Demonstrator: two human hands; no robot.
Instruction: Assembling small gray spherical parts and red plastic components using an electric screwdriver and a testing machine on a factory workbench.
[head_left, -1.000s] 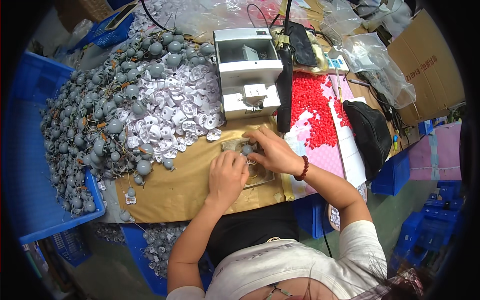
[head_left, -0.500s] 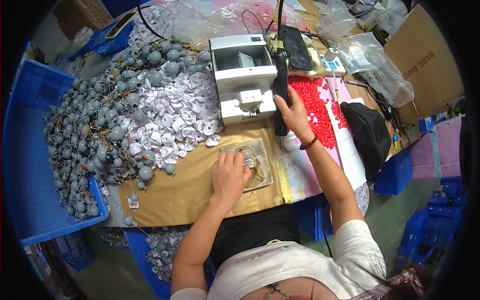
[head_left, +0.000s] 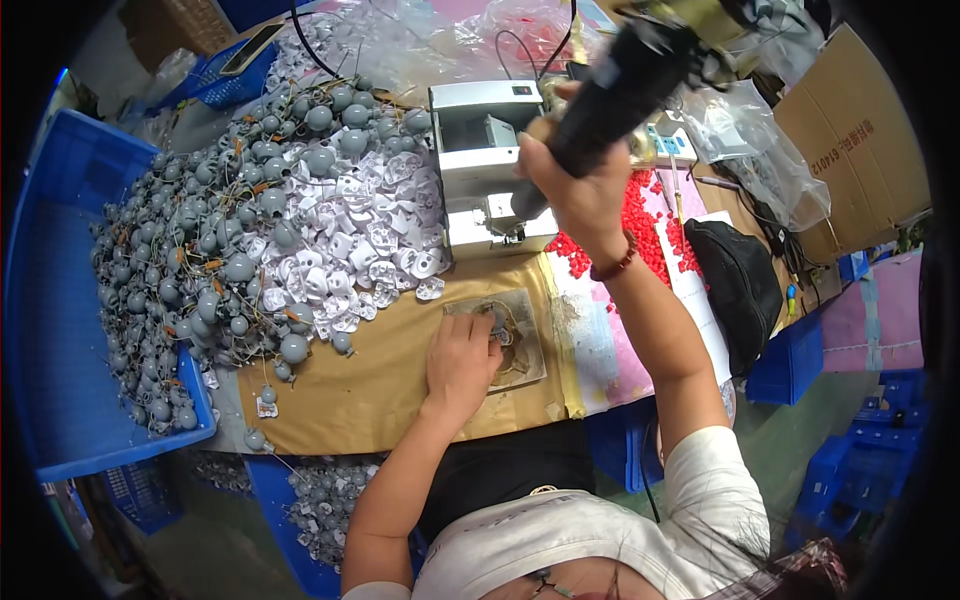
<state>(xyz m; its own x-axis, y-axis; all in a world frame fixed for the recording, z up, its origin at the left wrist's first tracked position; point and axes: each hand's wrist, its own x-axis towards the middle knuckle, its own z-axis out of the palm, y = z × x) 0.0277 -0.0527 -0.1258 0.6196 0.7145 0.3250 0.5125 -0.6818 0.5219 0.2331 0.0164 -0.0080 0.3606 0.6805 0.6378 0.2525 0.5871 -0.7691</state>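
Note:
My right hand (head_left: pixel 583 190) is wrapped around a black cylindrical power tool that looks like an electric screwdriver (head_left: pixel 625 90), tilted with its upper end toward the right. Its lower end is over the white machine (head_left: pixel 490 165). My left hand (head_left: pixel 462 362) rests on a square metal plate (head_left: pixel 528 372) with a round recess. Its closed fingers press a small grey-and-white part (head_left: pixel 499 322) there, mostly hidden under the fingertips. The plate lies on brown paper (head_left: pixel 350 405) at the front of the table.
Left of the machine lie heaped grey ball-shaped parts with wires (head_left: pixel 200 250) and white plastic pieces (head_left: pixel 345 240), beside a blue bin (head_left: pixel 60 400). Small red parts (head_left: pixel 650 225) spread on the right, near a black pouch (head_left: pixel 735 290). A cardboard box (head_left: pixel 850 130) stands at the far right.
My right hand has closed on the black tool and swung it from upright to tilted, toward me. The left hand stays at the plate, still on the small part.

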